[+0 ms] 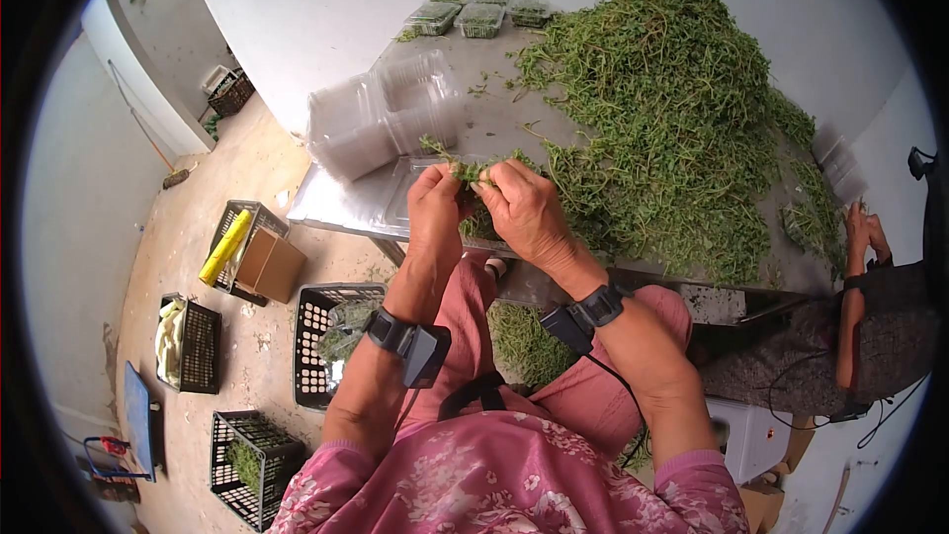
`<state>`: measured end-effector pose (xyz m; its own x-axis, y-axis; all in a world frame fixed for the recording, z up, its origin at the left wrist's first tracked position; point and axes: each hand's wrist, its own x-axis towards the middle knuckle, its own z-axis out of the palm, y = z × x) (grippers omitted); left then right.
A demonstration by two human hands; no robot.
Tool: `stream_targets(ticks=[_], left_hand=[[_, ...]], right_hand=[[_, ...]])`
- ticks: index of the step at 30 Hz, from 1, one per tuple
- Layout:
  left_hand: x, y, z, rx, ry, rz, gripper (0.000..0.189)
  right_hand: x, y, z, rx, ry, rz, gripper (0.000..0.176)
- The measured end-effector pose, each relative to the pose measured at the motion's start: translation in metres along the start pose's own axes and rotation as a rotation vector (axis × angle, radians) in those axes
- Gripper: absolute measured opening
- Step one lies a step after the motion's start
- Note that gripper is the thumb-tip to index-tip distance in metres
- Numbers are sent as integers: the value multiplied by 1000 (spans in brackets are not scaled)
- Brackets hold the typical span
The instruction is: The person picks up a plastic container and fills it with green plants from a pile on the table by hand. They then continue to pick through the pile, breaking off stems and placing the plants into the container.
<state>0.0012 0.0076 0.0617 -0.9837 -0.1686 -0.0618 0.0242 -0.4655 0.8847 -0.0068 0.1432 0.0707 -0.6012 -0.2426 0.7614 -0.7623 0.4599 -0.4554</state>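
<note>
Both hands, left (435, 206) and right (521, 210), pinch 1 green sprig (469, 173) in closed fingers above the bench's (491, 63) near edge. The leafy heap (672, 119) covers its right side; stacked clear containers (384, 115) stand near its left edge.

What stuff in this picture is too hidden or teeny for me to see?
All in the head view:
- Parts of the green sprig: covered by the left hand and right hand.
- Table under the big green pile: buried by leaves.
- Single leaves in the far clear boxes: too small to count.
- The other person's head: cut off at the dark right edge.
</note>
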Motion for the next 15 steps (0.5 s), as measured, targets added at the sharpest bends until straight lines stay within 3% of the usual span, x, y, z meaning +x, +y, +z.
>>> stream_targets(ticks=[15], left_hand=[[5,9,7,-106,103,59,13]], right_hand=[[-2,-9,-4,13,-26,-37,14]])
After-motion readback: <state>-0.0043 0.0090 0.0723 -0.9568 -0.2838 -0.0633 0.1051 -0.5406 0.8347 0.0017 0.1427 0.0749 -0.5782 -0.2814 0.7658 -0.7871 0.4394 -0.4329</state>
